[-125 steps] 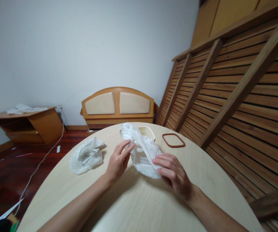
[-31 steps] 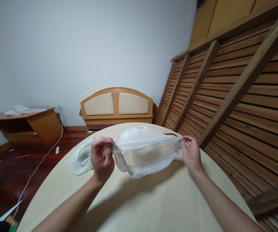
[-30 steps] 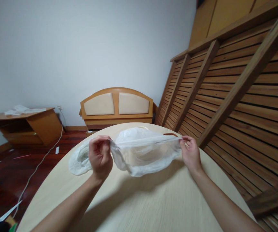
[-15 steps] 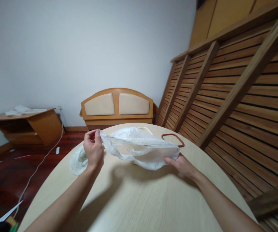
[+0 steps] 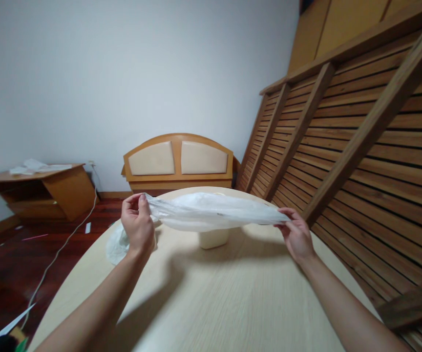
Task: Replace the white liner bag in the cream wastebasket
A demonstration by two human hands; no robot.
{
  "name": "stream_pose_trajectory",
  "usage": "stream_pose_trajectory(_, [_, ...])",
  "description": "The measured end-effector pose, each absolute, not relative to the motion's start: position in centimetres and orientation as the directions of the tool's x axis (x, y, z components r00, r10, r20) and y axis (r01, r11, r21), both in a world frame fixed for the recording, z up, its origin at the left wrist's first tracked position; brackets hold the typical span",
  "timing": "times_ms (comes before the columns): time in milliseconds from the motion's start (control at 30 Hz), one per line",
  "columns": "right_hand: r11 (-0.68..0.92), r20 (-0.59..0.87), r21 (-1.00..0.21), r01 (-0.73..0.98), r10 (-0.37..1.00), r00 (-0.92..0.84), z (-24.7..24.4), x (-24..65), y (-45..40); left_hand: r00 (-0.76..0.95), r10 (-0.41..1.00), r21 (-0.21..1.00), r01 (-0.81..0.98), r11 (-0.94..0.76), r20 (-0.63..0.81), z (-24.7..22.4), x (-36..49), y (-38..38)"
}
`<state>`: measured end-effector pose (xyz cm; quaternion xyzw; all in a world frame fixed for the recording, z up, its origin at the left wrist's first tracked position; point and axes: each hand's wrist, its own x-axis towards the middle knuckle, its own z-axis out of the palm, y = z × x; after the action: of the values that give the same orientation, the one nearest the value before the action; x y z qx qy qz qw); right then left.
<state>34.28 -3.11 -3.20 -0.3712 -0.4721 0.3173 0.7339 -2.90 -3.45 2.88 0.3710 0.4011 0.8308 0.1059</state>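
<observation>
A thin white plastic bag [image 5: 211, 210] is stretched sideways between my two hands above the round table [image 5: 218, 293]. My left hand [image 5: 137, 220] pinches its left end, and my right hand [image 5: 296, 233] grips the right end between thumb and fingers. Below and behind the bag stands a cream-coloured container [image 5: 214, 239], mostly hidden, with its lower front showing. Another crumpled whitish plastic bag [image 5: 117, 244] lies on the table at the left, partly behind my left wrist.
A wooden headboard [image 5: 177, 146] stands against the wall beyond the table. On the left is a low wooden cabinet [image 5: 64, 193] with white plastic on top; a cable [image 5: 59, 254] runs over the floor. Slatted wooden panels [image 5: 343, 161] lean along the right.
My right hand has moved right and up, pulling the bag's opening taut and flat. The container's front now shows beneath it, and the brown frame at the right is now hidden.
</observation>
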Motion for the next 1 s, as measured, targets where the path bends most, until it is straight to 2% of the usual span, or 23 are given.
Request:
stream_pose_trajectory(133, [0.486, 0.384, -0.848, -0.213, 0.839, 0.384, -3.3, 34.5, -2.8, -0.668, 0.465, 0.705, 0.128, -0.697, 0.581, 3.3, -2.4, -4.1])
stream_pose_trajectory(300, [0.421, 0.319, -0.876, -0.237, 0.872, 0.371, -3.9, 35.1, -2.3, -0.575, 0.457, 0.653, 0.188, -0.734, 0.679, 3.0, -1.5, -5.2])
stream_pose_trajectory(433, [0.386, 0.341, -0.922, -0.032, 0.850, 0.402, -4.6, 35.3, -1.8, -0.401, 0.494, 0.601, 0.203, -0.773, 0.771, 2.9, 0.0, -6.9])
stream_pose_trajectory(500, [0.378, 0.362, -0.925, 0.052, 0.826, 0.432, -4.7, 35.1, -1.9, -0.245, 0.511, 0.556, 0.178, -0.812, 0.824, 2.8, 0.9, -8.0])
stream_pose_trajectory(567, [0.426, 0.447, -0.892, 0.150, 0.783, 0.433, -4.5, 34.6, -2.5, -0.075, 0.504, 0.510, 0.119, -0.852, 0.860, 2.6, 1.8, -9.0])
stream_pose_trajectory(633, [0.530, 0.642, -0.763, 0.371, 0.687, 0.341, -4.0, 33.5, -3.6, 0.023, 0.495, 0.493, 0.074, -0.867, 0.868, 2.3, 2.5, -9.7])
stream_pose_trajectory(700, [0.633, 0.823, -0.507, 0.585, 0.557, 0.110, -3.5, 31.9, -5.0, 0.077, 0.493, 0.490, 0.060, -0.870, 0.866, 2.0, 3.1, -10.1])
stream_pose_trajectory(800, [0.668, 0.893, -0.240, 0.704, 0.436, -0.110, -3.1, 29.2, -7.0, 0.139, 0.479, 0.477, 0.048, -0.877, 0.867, 1.5, 3.6, -10.4])
stream_pose_trajectory(900, [0.623, 0.883, -0.125, 0.772, 0.425, -0.200, -3.5, 27.4, -7.9, 0.186, 0.443, 0.451, 0.000, -0.892, 0.877, 1.5, 3.8, -10.6])
stream_pose_trajectory(1000, [0.582, 0.868, -0.075, 0.810, 0.438, -0.234, -4.2, 27.1, -7.7, 0.230, 0.431, 0.455, -0.061, -0.888, 0.872, 1.8, 3.7, -10.8])
